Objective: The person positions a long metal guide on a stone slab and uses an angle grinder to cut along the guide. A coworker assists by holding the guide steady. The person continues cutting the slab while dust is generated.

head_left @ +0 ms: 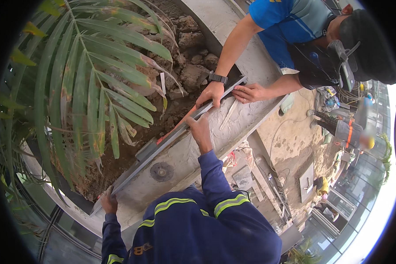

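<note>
The left hand (pixel 109 203) is curled about the near-left end of the bar (pixel 146 163), and the right hand (pixel 201 131) pinches the same bar farther along, its thumb and fingers drawn in on the metal. The bar, long and grey, runs on the slant between the two hands and on past the right one, lying along the soil-side edge of the ledge. Biggest around it is the palm (pixel 81 81), whose fronds hang over the soil (pixel 193 42) on the bar's far side (their tips hide part of the dirt). The pale ledge (pixel 187 152) stretches on the near side, its top smeared and rough. A co-worker (pixel 290 26) leans in from the upper right and takes up the bar's far end: one hand (pixel 212 93) bears on it just beyond the right hand, the other (pixel 249 93) sits at its tip. An orange strip (pixel 177 126) shows along the bar's soil side. Smaller still, a round drain (pixel 162 172) is set in the ledge between the two hands, and a thin stick (pixel 228 116) lies on the ledge near the co-worker's fingers.
</note>
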The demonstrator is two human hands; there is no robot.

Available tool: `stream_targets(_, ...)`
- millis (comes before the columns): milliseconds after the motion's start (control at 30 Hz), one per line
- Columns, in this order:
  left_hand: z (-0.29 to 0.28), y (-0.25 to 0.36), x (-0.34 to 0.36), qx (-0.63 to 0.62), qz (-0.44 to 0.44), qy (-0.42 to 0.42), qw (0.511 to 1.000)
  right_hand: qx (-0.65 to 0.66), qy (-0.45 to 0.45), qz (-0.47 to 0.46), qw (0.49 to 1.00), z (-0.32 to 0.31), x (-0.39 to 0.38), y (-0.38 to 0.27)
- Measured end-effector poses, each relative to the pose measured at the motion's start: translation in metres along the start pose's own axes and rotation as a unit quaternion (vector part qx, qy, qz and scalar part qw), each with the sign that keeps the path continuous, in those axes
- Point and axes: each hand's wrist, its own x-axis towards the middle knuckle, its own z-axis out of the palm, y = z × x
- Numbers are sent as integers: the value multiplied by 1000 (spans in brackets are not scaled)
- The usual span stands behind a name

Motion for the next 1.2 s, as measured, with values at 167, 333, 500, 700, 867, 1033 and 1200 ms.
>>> stream_targets(167,-12,16,3,33,-27,-43,998,31,-12,-1,999,-7,0,5)
stream_targets(333,3,0,-5,34,2,-13,999,98,-52,46,993,-8,5,0)
stream_targets(500,-16,26,17,-27,-36,-96,994,107,-78,61,989,-14,22,16)
stream_targets(700,-18,92,69,-96,81,-121,985,110,-99,60,987,-12,29,18)
stream_targets(867,-4,104,80,-60,111,-90,988,161,-133,75,975,-15,51,38)
stream_targets(1033,-2,102,86,-43,77,-94,992,64,-158,153,973,-1,72,24)
stream_targets(1200,1,107,90,-35,111,-44,992,-427,81,-153,887,4,-5,-41)
